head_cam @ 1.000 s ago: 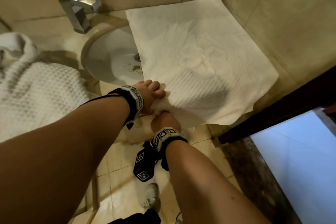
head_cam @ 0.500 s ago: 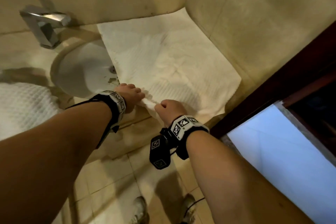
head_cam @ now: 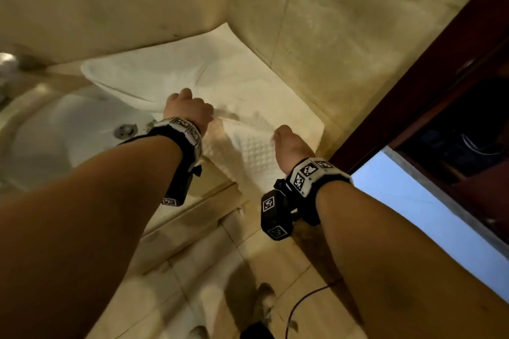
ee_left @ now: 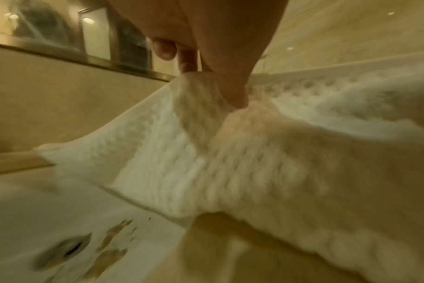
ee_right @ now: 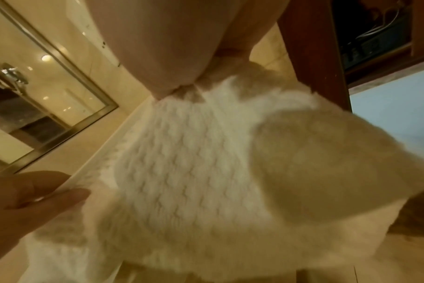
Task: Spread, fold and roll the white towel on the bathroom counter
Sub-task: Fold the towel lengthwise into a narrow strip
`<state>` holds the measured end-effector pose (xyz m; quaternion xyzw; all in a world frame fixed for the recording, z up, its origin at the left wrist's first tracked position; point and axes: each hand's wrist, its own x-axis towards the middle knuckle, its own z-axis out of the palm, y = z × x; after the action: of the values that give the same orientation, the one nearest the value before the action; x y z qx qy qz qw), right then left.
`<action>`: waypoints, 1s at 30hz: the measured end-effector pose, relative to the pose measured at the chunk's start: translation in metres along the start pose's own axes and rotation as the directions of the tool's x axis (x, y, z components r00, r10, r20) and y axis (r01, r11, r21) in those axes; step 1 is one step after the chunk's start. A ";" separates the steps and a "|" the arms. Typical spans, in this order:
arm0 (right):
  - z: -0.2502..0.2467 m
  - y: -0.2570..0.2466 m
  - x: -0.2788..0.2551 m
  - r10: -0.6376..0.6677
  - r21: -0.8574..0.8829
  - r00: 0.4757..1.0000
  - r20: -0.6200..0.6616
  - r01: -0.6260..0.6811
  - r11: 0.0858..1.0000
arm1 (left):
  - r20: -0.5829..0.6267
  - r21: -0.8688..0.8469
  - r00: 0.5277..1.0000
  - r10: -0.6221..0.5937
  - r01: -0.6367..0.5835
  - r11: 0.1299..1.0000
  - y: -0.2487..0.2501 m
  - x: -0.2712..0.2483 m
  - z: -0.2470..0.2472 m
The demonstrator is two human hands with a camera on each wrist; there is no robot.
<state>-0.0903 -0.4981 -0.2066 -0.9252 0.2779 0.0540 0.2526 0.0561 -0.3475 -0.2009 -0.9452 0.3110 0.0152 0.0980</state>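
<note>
The camera on my head looks forward and down from above, taking in both my forearms, the bench [head_cam: 190, 209] edge and the floor. The one on my left wrist sits close under my left hand [ee_left: 206, 38], facing along my fingers toward the mirror wall. My right wrist camera looks the same way from very near, and all three share the white towel [head_cam: 248, 151].

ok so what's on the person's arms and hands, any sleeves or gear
No sleeves or gloves: both forearms are bare. Each wrist wears a black band with white square tiles printed with black-and-white fiducial patterns, the left band and the right band. Under each wrist hangs a black boxy camera module with its own marker tags, the right module and the left module.
</note>
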 end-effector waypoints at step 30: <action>0.041 -0.132 0.257 -0.410 -0.248 0.797 0.444 0.549 0.798 | 0.506 0.044 0.765 -0.398 0.438 0.898 -0.150 0.186 0.033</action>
<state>0.1985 -0.5080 -0.2462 -0.9684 -0.0377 0.2099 0.1295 0.2957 -0.3315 -0.2236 -0.9564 0.0552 0.2503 0.1399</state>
